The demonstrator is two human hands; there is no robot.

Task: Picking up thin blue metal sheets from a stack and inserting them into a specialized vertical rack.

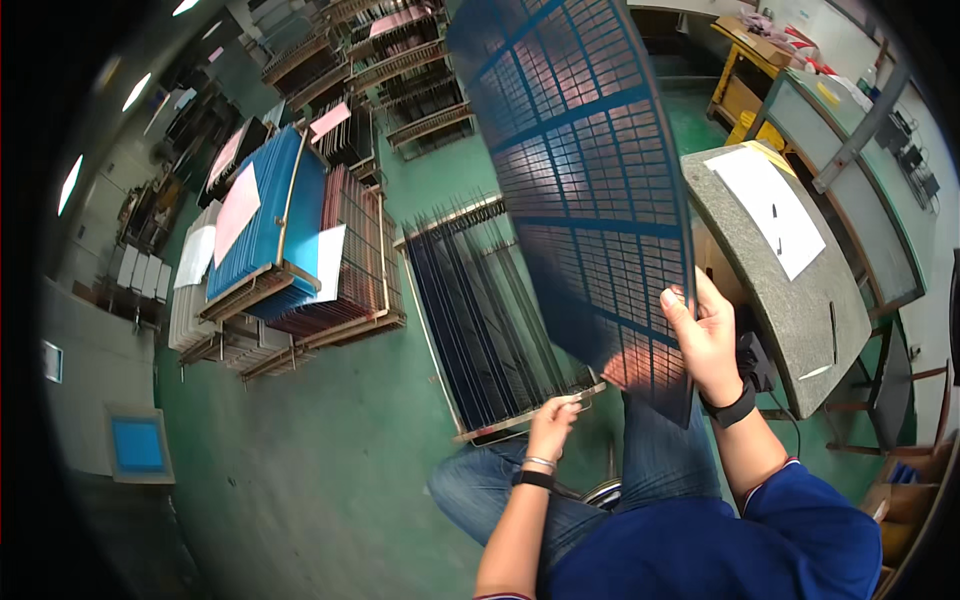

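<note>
Fingers of the right hand [708, 345] are closed on the right edge of a large dark blue panel [590, 150], the thumb being laid against the gridded face. By this hand the panel is held tilted, extending from the top edge of the frame down to the right of centre, where a coppery reflection is shown near its lower corner. Fingers of the left hand [553, 430] are curled at the front end of a metal rack [500, 423], below the centre of the frame; whether the rack is gripped or only touched cannot be told. Thin dark panels [455, 310] are stood on edge in rows within this rack, and its right part is overlapped in view by the raised panel. A dark band is worn on each wrist. At the left of the frame, blue panels [280, 185] are racked upright, with a pink sheet [237, 215] laid against them and a white sheet [330, 262] placed at their right. Further loaded racks [428, 130] are positioned at the top. At the right, a grey table [815, 335] is seen, on which white paper [760, 205] is laid. Green floor [300, 450] is visible at lower left.
</note>
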